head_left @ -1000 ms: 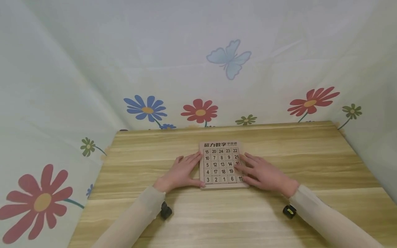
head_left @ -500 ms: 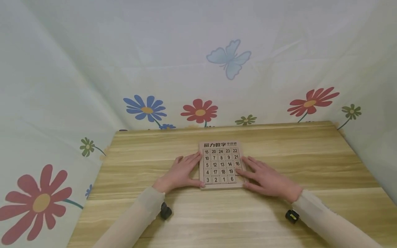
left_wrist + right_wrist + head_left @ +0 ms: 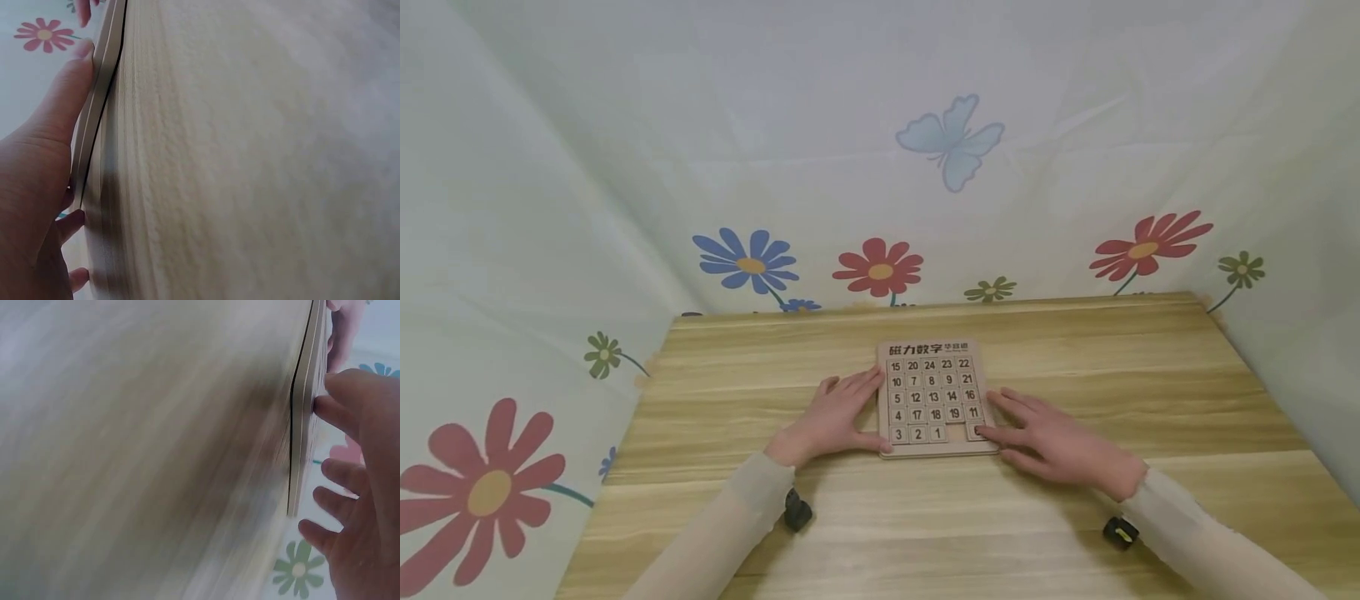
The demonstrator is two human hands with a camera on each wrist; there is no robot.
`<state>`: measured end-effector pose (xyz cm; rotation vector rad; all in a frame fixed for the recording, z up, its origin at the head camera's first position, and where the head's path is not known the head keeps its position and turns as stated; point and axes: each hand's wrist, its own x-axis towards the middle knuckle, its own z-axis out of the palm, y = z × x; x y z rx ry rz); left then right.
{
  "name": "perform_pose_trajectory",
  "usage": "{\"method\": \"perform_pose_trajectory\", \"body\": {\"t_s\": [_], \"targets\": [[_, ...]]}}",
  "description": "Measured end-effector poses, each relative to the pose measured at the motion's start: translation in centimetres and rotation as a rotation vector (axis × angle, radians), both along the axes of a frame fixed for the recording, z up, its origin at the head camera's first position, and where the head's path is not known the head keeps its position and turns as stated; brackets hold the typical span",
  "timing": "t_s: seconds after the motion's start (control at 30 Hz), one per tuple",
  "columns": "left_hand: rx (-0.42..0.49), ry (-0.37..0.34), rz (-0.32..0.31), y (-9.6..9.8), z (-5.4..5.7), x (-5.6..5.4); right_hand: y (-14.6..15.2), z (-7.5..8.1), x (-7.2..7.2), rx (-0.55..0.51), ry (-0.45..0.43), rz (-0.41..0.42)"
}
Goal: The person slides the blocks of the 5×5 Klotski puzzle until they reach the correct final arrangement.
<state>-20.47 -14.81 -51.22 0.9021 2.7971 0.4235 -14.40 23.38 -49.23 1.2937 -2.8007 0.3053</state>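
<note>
A wooden sliding number puzzle lies flat on the table, its square tiles carrying black numbers. My left hand rests against the puzzle's left side, fingers at the edge and thumb on the lower left corner. In the left wrist view that thumb presses on the frame's rim, fingers extended. At the lower right my right hand touches the tile marked 6 with the index fingertip, which partly covers the number. Its other fingers are spread beside the right edge. A bare gap shows between tiles 1 and 6.
The wood-grain table runs back to a white cloth backdrop printed with flowers and a butterfly. Dark wrist devices sit under both cuffs, the left device and the right device.
Tile 11 has slid up from the lower right corner to the row above. Tile 6 has slid right into that corner, leaving a gap behind it. The left hand stays in place.
</note>
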Motion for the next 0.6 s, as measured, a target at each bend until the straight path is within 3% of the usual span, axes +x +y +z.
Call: {"method": "perform_pose_trajectory", "body": {"t_s": [0.13,0.4,0.6], "targets": [[-0.015,-0.013,0.008,0.0,0.0,0.0,-1.0,0.1,-0.4,-0.016,0.009,0.018],[-0.005,-0.017,0.003,0.1,-0.1,0.0,-3.3,0.1,-1.0,0.008,-0.062,-0.019],[-0.013,-0.006,0.005,-0.1,-0.2,0.0,-3.9,-0.6,-0.7,0.039,-0.051,0.067]]}}
